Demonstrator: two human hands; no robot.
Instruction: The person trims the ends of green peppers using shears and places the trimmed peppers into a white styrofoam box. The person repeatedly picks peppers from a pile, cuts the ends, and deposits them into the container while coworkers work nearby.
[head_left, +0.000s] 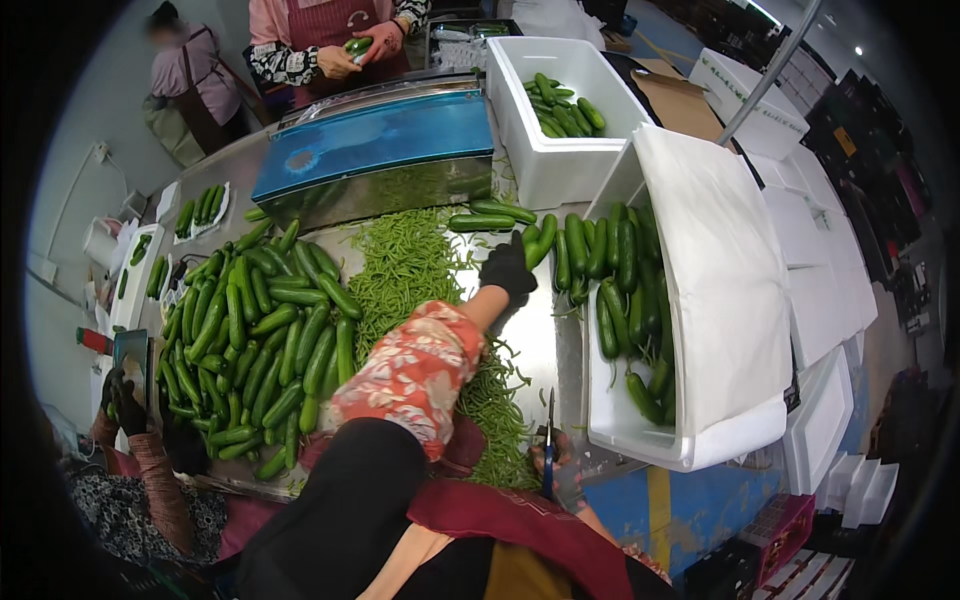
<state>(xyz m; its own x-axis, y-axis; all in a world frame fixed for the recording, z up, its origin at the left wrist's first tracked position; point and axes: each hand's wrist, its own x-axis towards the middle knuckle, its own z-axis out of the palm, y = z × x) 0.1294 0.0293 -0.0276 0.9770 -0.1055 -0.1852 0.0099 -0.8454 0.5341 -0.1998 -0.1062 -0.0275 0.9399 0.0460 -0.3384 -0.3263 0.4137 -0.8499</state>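
My left hand (509, 267), in a black glove below a red floral sleeve, reaches over the metal table (534, 330). Its fingers are near a green cucumber (541, 241) beside the foam box; whether they touch it I cannot tell. A pair of scissors with blue handles (549, 457) is in my right hand (570, 469), low at the table's front edge, blades pointing away from me. Trimmed stem pieces (409, 262) cover the middle of the table. Left of them lies a large heap of cucumbers (262, 337). Many more cucumbers (622, 247) fill the tipped foam box (611, 435) on the right.
Behind the table's middle stands a blue-topped metal box (382, 142). An upright foam box (555, 165) holds cucumbers at the back. A co-worker (330, 52) across the table holds a cucumber; another person's gloved hands (124, 401) are at the left. Stacked foam boxes (817, 262) stand right.
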